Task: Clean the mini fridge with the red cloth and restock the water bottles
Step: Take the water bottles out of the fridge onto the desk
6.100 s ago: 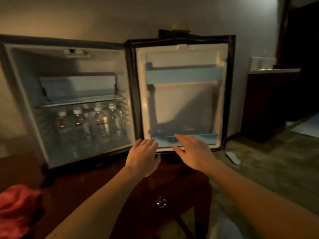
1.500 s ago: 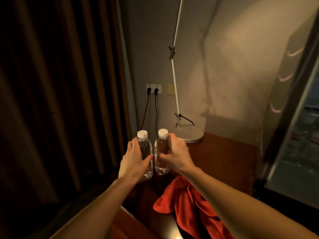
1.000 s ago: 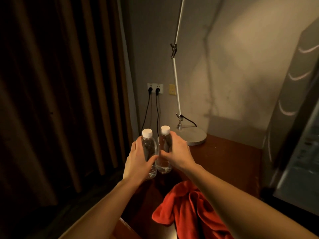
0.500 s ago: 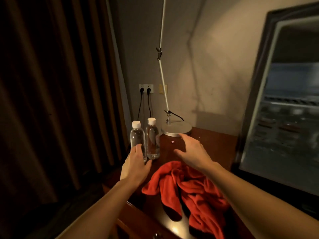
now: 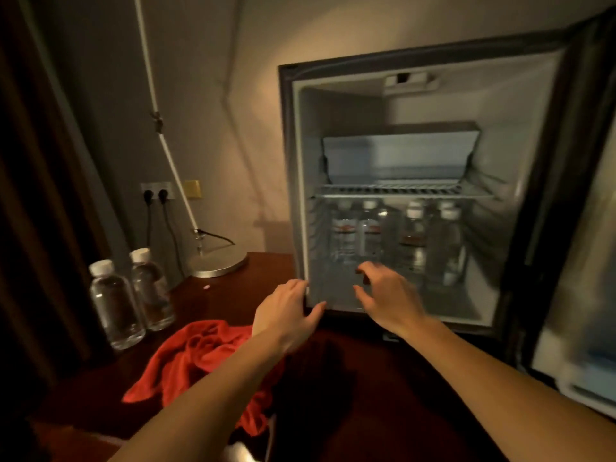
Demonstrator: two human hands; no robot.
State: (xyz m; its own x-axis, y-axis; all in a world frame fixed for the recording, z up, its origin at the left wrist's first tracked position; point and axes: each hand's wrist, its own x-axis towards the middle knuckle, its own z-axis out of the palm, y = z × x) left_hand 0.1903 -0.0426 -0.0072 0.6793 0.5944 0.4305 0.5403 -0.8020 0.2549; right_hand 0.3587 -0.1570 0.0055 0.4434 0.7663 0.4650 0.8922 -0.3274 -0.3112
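Observation:
The mini fridge (image 5: 290, 181) stands open on the dark wooden table (image 5: 366, 378), with several water bottles (image 5: 413, 241) on its floor under a wire shelf (image 5: 400, 191). Two clear bottles with white caps (image 5: 115, 305) stand on the table's left end. The red cloth (image 5: 196, 358) lies crumpled in front of them. My left hand (image 5: 286, 311) reaches to the fridge's lower left front edge, fingers spread, holding nothing. My right hand (image 5: 386, 295) is inside the fridge opening above its floor, fingers loosely bent, empty.
The fridge door (image 5: 593, 261) hangs open at the right. A desk lamp with a round metal base (image 5: 216, 263) stands behind the two bottles, with plugs in a wall socket (image 5: 156, 193). Dark curtains (image 5: 36, 195) hang at the left.
My view has swung right from the table's left end to the fridge. Both hands let go of the two bottles, which stay on the table, and moved to the fridge opening.

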